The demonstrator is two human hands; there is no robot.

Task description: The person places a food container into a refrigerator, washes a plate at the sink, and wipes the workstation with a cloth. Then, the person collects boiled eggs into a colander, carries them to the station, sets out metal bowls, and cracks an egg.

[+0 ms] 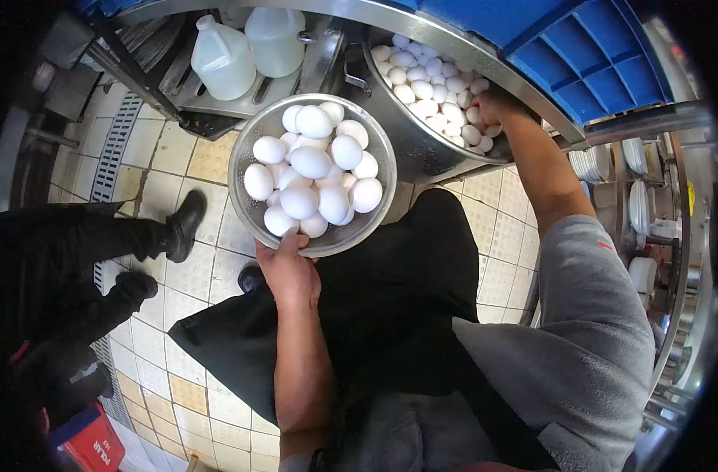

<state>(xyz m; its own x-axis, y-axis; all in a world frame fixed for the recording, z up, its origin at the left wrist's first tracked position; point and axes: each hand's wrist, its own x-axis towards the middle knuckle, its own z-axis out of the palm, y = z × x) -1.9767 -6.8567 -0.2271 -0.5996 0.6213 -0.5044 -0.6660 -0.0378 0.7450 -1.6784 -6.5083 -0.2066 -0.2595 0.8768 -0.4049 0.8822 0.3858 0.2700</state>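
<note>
My left hand [288, 271] is closed on the near rim of a round metal bowl [342, 237], with the thumb over the edge. White eggs [310, 163] are heaped in the bowl. To the right, a large metal pot [410, 149] stands under a counter edge, holding many more white eggs [422, 75]. My right hand [491, 108] reaches down into the pot at its right side and touches the eggs there. Its fingers are bent down among them and partly hidden, so I cannot see whether they grip one.
Two plastic jugs [224, 63] stand on a metal shelf behind the bowl. A blue rack [583, 59] sits above the pot. Stacked white dishes [591, 164] fill shelves at right. Another person's legs and black shoe [187, 224] are at left, near a red box [95, 444] on the tiled floor.
</note>
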